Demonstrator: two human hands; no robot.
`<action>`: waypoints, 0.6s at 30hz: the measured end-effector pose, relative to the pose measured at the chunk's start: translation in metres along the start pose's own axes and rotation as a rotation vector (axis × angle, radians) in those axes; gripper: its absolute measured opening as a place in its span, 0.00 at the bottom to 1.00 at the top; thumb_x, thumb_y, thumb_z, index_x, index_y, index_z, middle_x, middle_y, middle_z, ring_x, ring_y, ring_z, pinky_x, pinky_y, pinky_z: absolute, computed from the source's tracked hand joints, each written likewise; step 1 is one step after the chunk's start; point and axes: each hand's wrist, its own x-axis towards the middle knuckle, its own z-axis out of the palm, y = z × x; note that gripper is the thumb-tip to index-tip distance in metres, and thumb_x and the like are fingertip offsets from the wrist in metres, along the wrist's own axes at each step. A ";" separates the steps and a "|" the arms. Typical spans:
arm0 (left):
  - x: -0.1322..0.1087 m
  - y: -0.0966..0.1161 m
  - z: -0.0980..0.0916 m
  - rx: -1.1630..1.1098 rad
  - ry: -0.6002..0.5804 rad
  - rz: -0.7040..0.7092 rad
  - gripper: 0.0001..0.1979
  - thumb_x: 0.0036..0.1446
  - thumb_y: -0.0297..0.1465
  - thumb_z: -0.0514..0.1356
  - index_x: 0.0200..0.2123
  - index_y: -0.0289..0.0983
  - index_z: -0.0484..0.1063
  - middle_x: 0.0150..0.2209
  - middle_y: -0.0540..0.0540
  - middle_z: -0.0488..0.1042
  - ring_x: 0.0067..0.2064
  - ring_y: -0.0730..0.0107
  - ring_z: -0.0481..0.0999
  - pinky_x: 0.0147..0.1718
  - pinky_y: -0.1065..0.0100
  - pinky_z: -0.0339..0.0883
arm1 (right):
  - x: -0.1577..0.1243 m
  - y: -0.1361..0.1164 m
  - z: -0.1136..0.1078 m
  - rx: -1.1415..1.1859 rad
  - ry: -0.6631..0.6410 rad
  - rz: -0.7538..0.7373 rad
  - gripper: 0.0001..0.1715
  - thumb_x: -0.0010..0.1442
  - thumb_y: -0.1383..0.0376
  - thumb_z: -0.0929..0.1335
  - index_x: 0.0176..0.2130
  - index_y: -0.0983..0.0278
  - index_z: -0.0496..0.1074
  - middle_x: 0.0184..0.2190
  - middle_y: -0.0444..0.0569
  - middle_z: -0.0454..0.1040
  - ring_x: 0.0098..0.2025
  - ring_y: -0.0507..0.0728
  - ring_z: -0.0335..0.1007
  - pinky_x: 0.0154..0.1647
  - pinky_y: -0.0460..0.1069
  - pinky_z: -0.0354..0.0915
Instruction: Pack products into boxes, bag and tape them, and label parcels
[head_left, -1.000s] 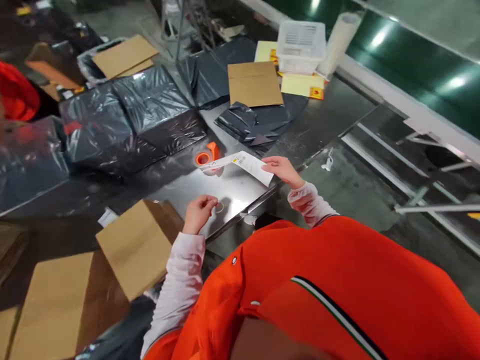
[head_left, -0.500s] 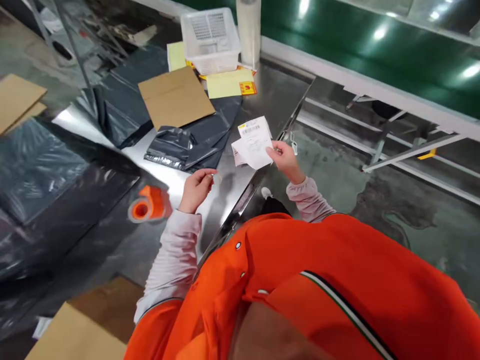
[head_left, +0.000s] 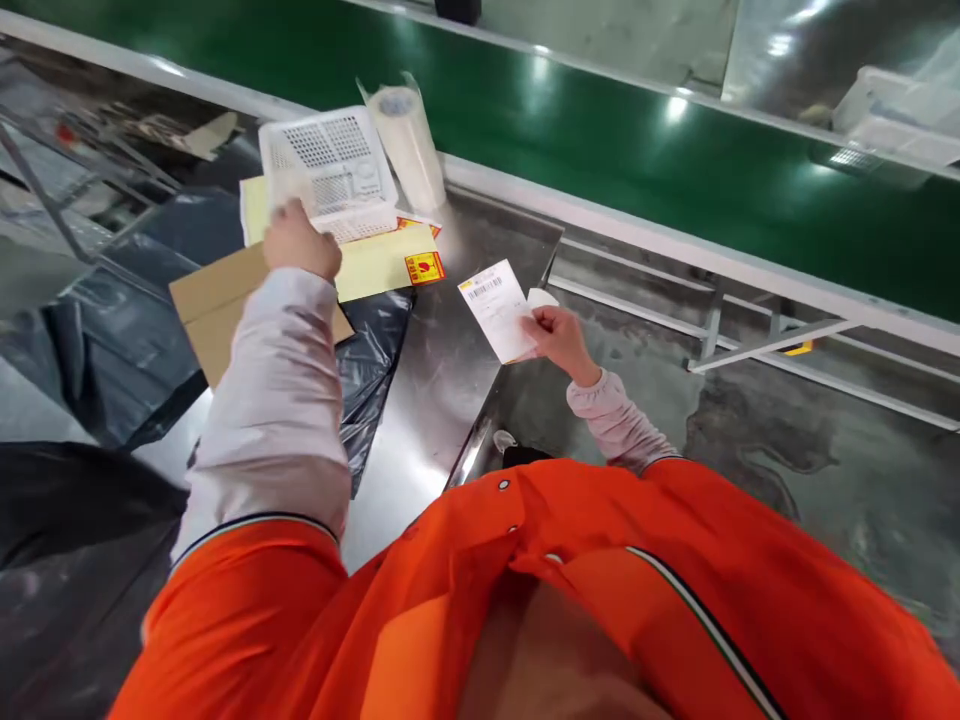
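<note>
My right hand (head_left: 562,342) pinches printed paper slips at the table's right edge. The front slip is a white shipping label (head_left: 491,312) with a barcode and a yellow corner mark; another curled white piece (head_left: 541,298) sticks up behind my fingers. My left hand (head_left: 304,243) is stretched out to the near left corner of a white plastic basket (head_left: 352,212). Motion smears its fingers, and I cannot tell whether they grip anything. Under the basket lie pale yellow sheets (head_left: 375,268) with a red-and-yellow sticker (head_left: 425,267).
A flat cardboard piece (head_left: 217,310) lies partly under my left forearm, on black plastic bags (head_left: 375,350). A roll of clear film (head_left: 411,150) stands beside the basket. Beyond the steel table (head_left: 442,370) runs a green conveyor belt (head_left: 510,120) with a white frame.
My left hand has moved from above the near table, where it pinched a small clear scrap, forward to the basket. My right hand still holds the slips, now turned differently. The view has shifted.
</note>
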 end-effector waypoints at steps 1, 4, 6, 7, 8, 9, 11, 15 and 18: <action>0.009 0.002 -0.003 0.064 0.030 -0.018 0.39 0.67 0.50 0.68 0.62 0.19 0.70 0.62 0.31 0.76 0.61 0.50 0.79 0.69 0.37 0.64 | 0.005 0.001 0.001 -0.006 -0.005 -0.010 0.36 0.53 0.31 0.75 0.32 0.59 0.70 0.25 0.44 0.68 0.27 0.54 0.65 0.26 0.50 0.65; -0.016 0.004 0.001 0.161 -0.001 0.114 0.36 0.67 0.42 0.68 0.68 0.23 0.70 0.69 0.30 0.70 0.64 0.46 0.77 0.70 0.41 0.68 | 0.014 0.000 0.009 -0.017 -0.032 -0.079 0.33 0.56 0.34 0.73 0.32 0.60 0.71 0.26 0.45 0.68 0.27 0.53 0.63 0.28 0.50 0.61; -0.065 0.003 0.010 0.167 -0.061 0.322 0.34 0.65 0.41 0.69 0.70 0.31 0.72 0.72 0.32 0.68 0.71 0.41 0.71 0.72 0.40 0.66 | 0.016 -0.003 0.016 -0.027 -0.069 -0.113 0.31 0.57 0.36 0.73 0.30 0.60 0.70 0.26 0.45 0.67 0.28 0.53 0.64 0.30 0.50 0.62; -0.093 0.003 0.014 0.174 -0.091 0.402 0.35 0.64 0.41 0.70 0.70 0.33 0.72 0.73 0.32 0.66 0.74 0.39 0.66 0.75 0.38 0.60 | 0.017 -0.006 0.021 -0.034 -0.096 -0.119 0.31 0.58 0.37 0.73 0.30 0.60 0.70 0.26 0.44 0.67 0.29 0.53 0.65 0.31 0.50 0.62; -0.120 0.003 0.018 0.187 -0.121 0.450 0.36 0.64 0.42 0.70 0.71 0.35 0.71 0.75 0.32 0.64 0.78 0.37 0.61 0.78 0.36 0.53 | 0.016 -0.008 0.026 -0.035 -0.131 -0.119 0.30 0.59 0.38 0.73 0.30 0.61 0.70 0.26 0.45 0.68 0.30 0.53 0.66 0.31 0.49 0.63; -0.147 0.004 0.020 0.199 -0.144 0.466 0.37 0.64 0.41 0.71 0.72 0.36 0.70 0.77 0.32 0.62 0.80 0.36 0.57 0.79 0.34 0.47 | 0.014 -0.011 0.032 -0.025 -0.169 -0.119 0.29 0.59 0.40 0.74 0.31 0.61 0.71 0.26 0.45 0.70 0.31 0.54 0.68 0.32 0.49 0.65; -0.194 0.008 0.019 0.208 -0.178 0.438 0.35 0.64 0.40 0.71 0.71 0.38 0.71 0.77 0.33 0.62 0.82 0.36 0.52 0.80 0.33 0.38 | 0.008 -0.017 0.046 0.013 -0.270 -0.116 0.27 0.59 0.41 0.76 0.33 0.62 0.74 0.30 0.48 0.77 0.34 0.56 0.74 0.34 0.50 0.69; -0.272 0.019 0.004 0.158 -0.123 0.292 0.23 0.67 0.40 0.68 0.63 0.43 0.79 0.71 0.37 0.73 0.81 0.38 0.56 0.80 0.33 0.33 | -0.022 -0.031 0.083 0.059 -0.530 -0.096 0.31 0.57 0.38 0.78 0.36 0.62 0.76 0.35 0.52 0.81 0.40 0.62 0.80 0.39 0.52 0.74; -0.338 0.023 -0.011 0.024 -0.014 0.139 0.15 0.66 0.41 0.68 0.52 0.43 0.84 0.61 0.39 0.82 0.75 0.41 0.69 0.80 0.35 0.39 | -0.057 -0.045 0.110 0.030 -0.655 -0.192 0.34 0.57 0.35 0.77 0.38 0.61 0.77 0.39 0.53 0.82 0.42 0.62 0.80 0.42 0.54 0.75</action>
